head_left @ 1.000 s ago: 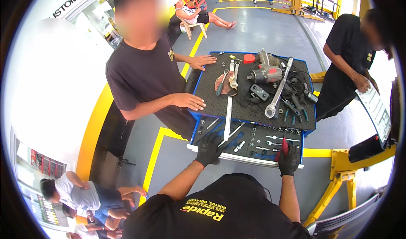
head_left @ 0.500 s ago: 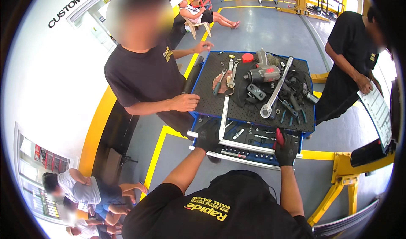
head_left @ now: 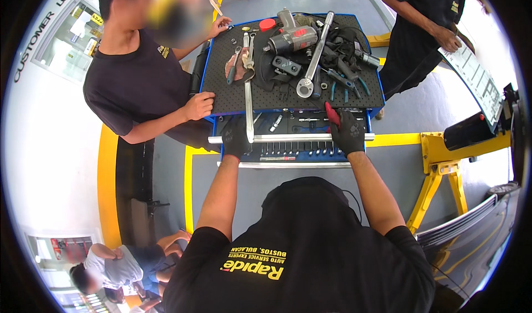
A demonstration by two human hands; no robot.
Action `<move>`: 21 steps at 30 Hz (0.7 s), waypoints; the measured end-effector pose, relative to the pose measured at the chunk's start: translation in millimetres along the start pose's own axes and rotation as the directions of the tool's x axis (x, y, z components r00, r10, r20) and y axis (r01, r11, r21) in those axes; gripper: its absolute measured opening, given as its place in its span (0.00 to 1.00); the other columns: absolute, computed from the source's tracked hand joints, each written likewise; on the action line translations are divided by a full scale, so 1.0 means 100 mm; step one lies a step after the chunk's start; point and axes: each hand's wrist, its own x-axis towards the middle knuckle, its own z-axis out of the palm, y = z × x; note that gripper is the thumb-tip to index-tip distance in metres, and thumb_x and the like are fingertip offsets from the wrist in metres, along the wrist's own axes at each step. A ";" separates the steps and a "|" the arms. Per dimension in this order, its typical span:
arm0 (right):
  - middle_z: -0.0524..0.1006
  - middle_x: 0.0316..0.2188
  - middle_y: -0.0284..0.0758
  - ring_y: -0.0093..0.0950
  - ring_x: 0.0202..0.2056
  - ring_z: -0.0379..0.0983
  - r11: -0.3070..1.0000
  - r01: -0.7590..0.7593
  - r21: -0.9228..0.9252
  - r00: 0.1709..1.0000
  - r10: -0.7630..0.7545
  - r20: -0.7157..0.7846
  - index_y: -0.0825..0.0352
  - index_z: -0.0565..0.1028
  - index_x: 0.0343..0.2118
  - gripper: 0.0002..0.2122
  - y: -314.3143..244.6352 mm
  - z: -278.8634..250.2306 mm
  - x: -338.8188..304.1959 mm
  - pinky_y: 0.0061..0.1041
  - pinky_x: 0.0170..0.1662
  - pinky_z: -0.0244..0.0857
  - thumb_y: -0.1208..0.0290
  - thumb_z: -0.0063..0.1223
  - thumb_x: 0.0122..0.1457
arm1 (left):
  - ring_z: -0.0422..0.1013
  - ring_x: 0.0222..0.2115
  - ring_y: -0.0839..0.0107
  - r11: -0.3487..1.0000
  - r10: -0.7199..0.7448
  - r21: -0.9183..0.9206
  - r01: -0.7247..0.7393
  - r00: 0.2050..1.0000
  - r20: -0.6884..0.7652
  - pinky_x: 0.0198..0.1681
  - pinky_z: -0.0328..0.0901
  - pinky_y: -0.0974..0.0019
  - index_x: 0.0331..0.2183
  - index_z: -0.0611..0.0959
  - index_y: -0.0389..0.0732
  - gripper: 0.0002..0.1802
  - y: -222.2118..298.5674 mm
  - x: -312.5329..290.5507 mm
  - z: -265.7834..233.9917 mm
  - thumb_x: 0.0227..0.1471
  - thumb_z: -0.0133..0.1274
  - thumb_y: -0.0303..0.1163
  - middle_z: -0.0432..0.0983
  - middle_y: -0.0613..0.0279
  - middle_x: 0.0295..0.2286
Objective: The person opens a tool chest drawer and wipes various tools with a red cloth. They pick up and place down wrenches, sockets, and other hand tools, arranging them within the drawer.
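Note:
Before me is a blue tool cart with a black perforated top (head_left: 221,91). Its upper drawer is pulled out, and a silver front rail (head_left: 293,138) runs across it. My black-gloved left hand (head_left: 236,137) is closed over the rail's left part. My black-gloved right hand (head_left: 348,131) is closed over its right part; a red piece (head_left: 332,114) shows at the thumb side, of unclear kind. Between my hands a long silver bar (head_left: 249,111) slants from the cart top down to the rail. Wrenches and sockets (head_left: 276,123) lie in the drawer.
On the top lie an impact wrench (head_left: 293,39), a torque wrench (head_left: 316,58), pliers (head_left: 338,80) and a red cap (head_left: 267,24). A co-worker's hand (head_left: 198,106) rests at the left edge. Another person holds a clipboard (head_left: 471,86) at right, near a yellow stand (head_left: 443,185).
My view has turned, so the cart sits higher and farther left and the drawer rail looks level. Both my hands stay at the rail. The co-worker's far hand has come to the cart's edge.

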 end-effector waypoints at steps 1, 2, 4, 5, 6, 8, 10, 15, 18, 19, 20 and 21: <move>0.80 0.42 0.46 0.48 0.43 0.79 1.000 -0.024 -0.015 0.999 0.024 0.028 0.63 0.76 0.48 0.17 -0.03 0.01 -0.02 0.49 0.46 0.72 0.63 0.61 0.57 | 0.73 0.50 0.41 1.000 0.001 0.000 -0.001 0.999 -0.034 0.55 0.68 0.42 0.50 0.83 0.44 0.24 0.00 -0.03 0.03 0.49 0.61 0.37 0.80 0.47 0.44; 0.80 0.41 0.45 0.48 0.42 0.79 0.998 -0.047 -0.032 0.997 0.049 0.055 0.63 0.77 0.47 0.17 -0.05 0.00 -0.05 0.48 0.46 0.72 0.62 0.60 0.58 | 0.74 0.49 0.41 1.000 0.004 0.000 -0.004 0.998 -0.069 0.54 0.69 0.42 0.51 0.83 0.43 0.25 -0.01 -0.07 0.04 0.50 0.61 0.36 0.80 0.47 0.43; 0.80 0.39 0.45 0.47 0.41 0.79 0.995 -0.090 -0.043 0.991 0.094 0.100 0.62 0.78 0.47 0.16 -0.10 -0.06 -0.17 0.48 0.46 0.72 0.61 0.60 0.58 | 0.75 0.46 0.42 1.000 -0.008 -0.004 0.007 0.995 -0.098 0.50 0.70 0.41 0.53 0.81 0.42 0.27 0.04 -0.26 0.02 0.50 0.60 0.36 0.80 0.47 0.43; 0.80 0.39 0.44 0.47 0.41 0.80 0.993 -0.108 -0.038 0.986 0.112 0.122 0.61 0.78 0.46 0.16 -0.14 -0.11 -0.29 0.48 0.45 0.72 0.60 0.60 0.58 | 0.75 0.46 0.42 1.000 -0.030 -0.009 0.030 0.998 -0.048 0.50 0.70 0.41 0.53 0.81 0.42 0.27 0.07 -0.39 0.00 0.50 0.60 0.36 0.80 0.47 0.43; 0.81 0.38 0.44 0.47 0.41 0.80 0.991 -0.128 -0.033 0.981 0.131 0.143 0.60 0.79 0.45 0.15 -0.17 -0.13 -0.40 0.48 0.45 0.72 0.60 0.60 0.58 | 0.75 0.46 0.42 0.999 -0.050 -0.012 0.050 0.999 0.003 0.50 0.69 0.41 0.53 0.81 0.41 0.27 0.09 -0.52 -0.05 0.50 0.60 0.37 0.80 0.47 0.43; 0.81 0.39 0.43 0.47 0.40 0.80 0.989 -0.149 -0.019 0.977 0.150 0.149 0.59 0.79 0.45 0.15 -0.19 -0.14 -0.71 0.48 0.44 0.72 0.60 0.61 0.57 | 0.75 0.46 0.43 0.999 0.034 -0.029 -0.033 0.999 0.035 0.49 0.70 0.42 0.52 0.81 0.40 0.27 0.10 -0.85 -0.20 0.52 0.62 0.40 0.79 0.46 0.45; 0.81 0.40 0.43 0.47 0.40 0.80 0.984 -0.172 -0.043 0.967 0.177 0.184 0.61 0.78 0.47 0.17 -0.26 -0.19 -0.91 0.47 0.43 0.72 0.60 0.62 0.57 | 0.75 0.45 0.42 0.998 0.032 -0.064 -0.027 0.996 0.084 0.47 0.70 0.42 0.50 0.81 0.39 0.27 0.18 -1.06 -0.33 0.53 0.62 0.43 0.78 0.45 0.45; 0.80 0.48 0.48 0.49 0.48 0.80 0.870 -0.431 0.238 0.896 0.383 0.224 0.69 0.76 0.52 0.19 -0.21 -0.11 -1.20 0.45 0.51 0.72 0.61 0.61 0.63 | 0.75 0.42 0.40 0.983 -0.082 -0.135 0.121 0.960 0.267 0.43 0.70 0.40 0.47 0.81 0.36 0.27 0.36 -1.36 -0.62 0.52 0.63 0.46 0.75 0.42 0.43; 0.80 0.46 0.42 0.36 0.47 0.78 0.546 -0.539 0.642 0.810 0.546 0.214 0.70 0.74 0.55 0.20 -0.07 0.06 -1.04 0.37 0.52 0.72 0.63 0.58 0.65 | 0.75 0.41 0.41 0.967 -0.110 -0.176 0.182 0.928 0.356 0.42 0.70 0.41 0.46 0.80 0.36 0.27 0.40 -1.48 -0.69 0.52 0.64 0.47 0.75 0.42 0.43; 0.79 0.45 0.38 0.30 0.47 0.77 0.290 -0.529 0.797 0.748 0.604 0.277 0.70 0.73 0.57 0.21 -0.06 0.06 -0.89 0.33 0.52 0.72 0.63 0.57 0.65 | 0.75 0.41 0.42 0.959 -0.120 -0.198 0.204 0.922 0.369 0.42 0.70 0.42 0.46 0.80 0.36 0.28 0.38 -1.54 -0.65 0.52 0.64 0.47 0.75 0.42 0.42; 0.79 0.45 0.37 0.29 0.47 0.77 0.277 -0.467 0.840 0.776 0.584 0.239 0.69 0.72 0.58 0.21 0.05 0.08 -0.75 0.32 0.52 0.72 0.63 0.56 0.66 | 0.75 0.40 0.42 0.950 -0.129 -0.218 0.225 0.915 0.382 0.41 0.70 0.42 0.46 0.80 0.36 0.28 0.35 -1.58 -0.62 0.52 0.64 0.48 0.75 0.43 0.42; 0.78 0.46 0.35 0.29 0.47 0.77 0.260 -0.398 0.880 0.801 0.565 0.195 0.68 0.72 0.59 0.21 0.15 0.09 -0.60 0.31 0.52 0.72 0.63 0.55 0.66 | 0.75 0.40 0.42 0.940 -0.135 -0.238 0.242 0.910 0.392 0.41 0.70 0.42 0.46 0.80 0.36 0.29 0.32 -1.62 -0.59 0.52 0.65 0.48 0.75 0.43 0.41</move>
